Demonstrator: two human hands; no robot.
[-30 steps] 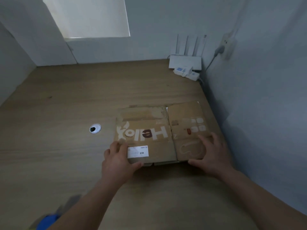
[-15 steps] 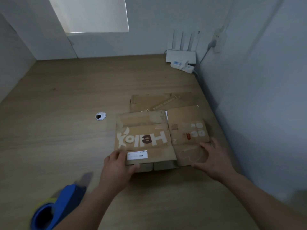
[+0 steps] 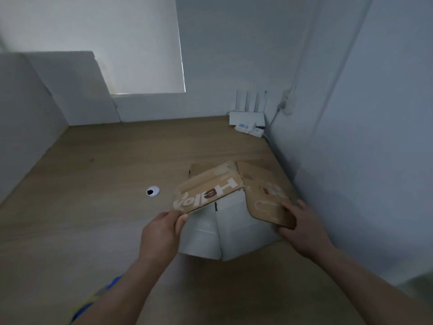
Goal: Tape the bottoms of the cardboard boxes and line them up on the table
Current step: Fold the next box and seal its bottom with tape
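Observation:
A flattened brown cardboard box [image 3: 210, 191] printed "Hello" is lifted off the wooden table [image 3: 93, 184] and partly spread, its pale inner flaps [image 3: 222, 233] hanging down toward me. My left hand [image 3: 161, 233] pinches the near left edge of the "Hello" panel. My right hand [image 3: 302, 228] grips the near corner of the right panel [image 3: 264, 198]. Another flat piece of cardboard [image 3: 194, 168] lies on the table behind it. A blue tape dispenser [image 3: 93, 299] shows blurred under my left forearm at the bottom edge.
A white router with antennas [image 3: 248, 116] and a small white box [image 3: 248, 130] stand in the far right corner, with a cable up to a wall socket [image 3: 287, 104]. A round cable hole [image 3: 152, 191] is in the tabletop. Walls close in at right, left and back.
The box lay flat under both hands; now both hands have raised it off the table and it has begun to spread, showing the pale inner flaps. The camera view has tilted upward.

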